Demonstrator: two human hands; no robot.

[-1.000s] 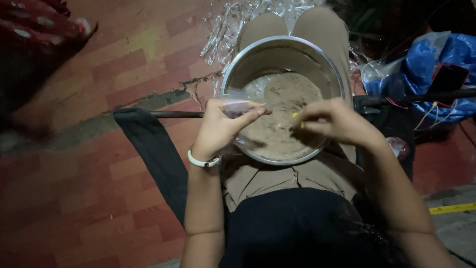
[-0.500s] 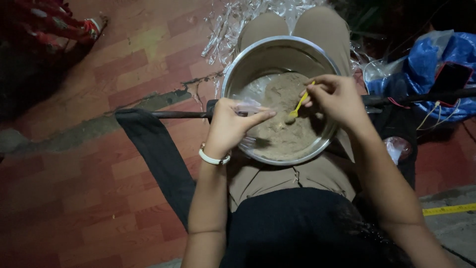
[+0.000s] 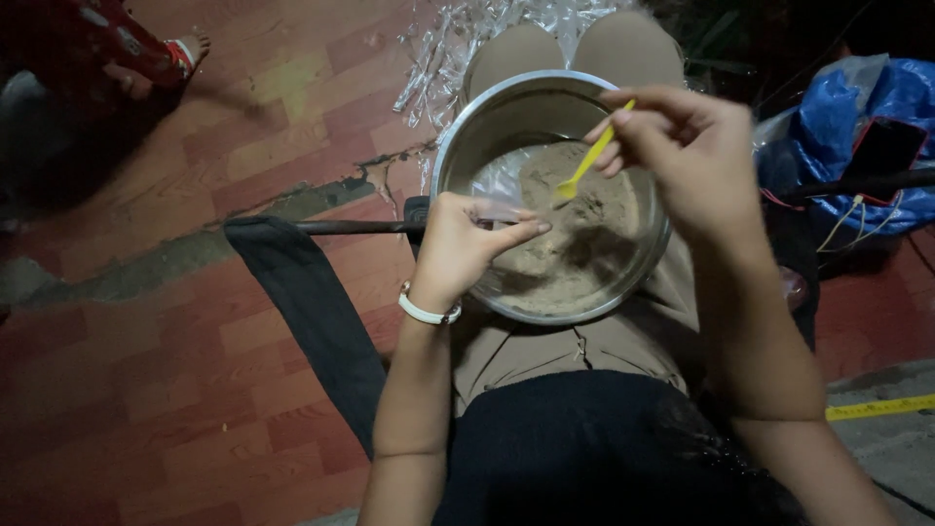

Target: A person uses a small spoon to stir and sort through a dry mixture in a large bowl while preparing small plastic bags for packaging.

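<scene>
Head view: steel bowl (image 3: 458,136) of brown powder resting on the lap, kept within easy reach; left hand (image 3: 466,244) hovering over the bowl's near rim, fingers pinching a clear small bag (image 3: 499,187) open; right hand (image 3: 693,161) raised above the bowl's far side, wrist bent, fingertips pinching yellow spoon (image 3: 587,166), tip angling down toward the bag.

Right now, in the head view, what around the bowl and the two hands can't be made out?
- Clear plastic bag in the left hand: its contents, hidden by the fingers and glare.
- Yellow spoon: whether it carries any powder; the tip is too small.
- Steel bowl: its base, hidden by the brown powder.
- Right hand: its grip on the handle, hidden by the knuckles.
- Blue bag: cut by the right edge, dark.
</scene>
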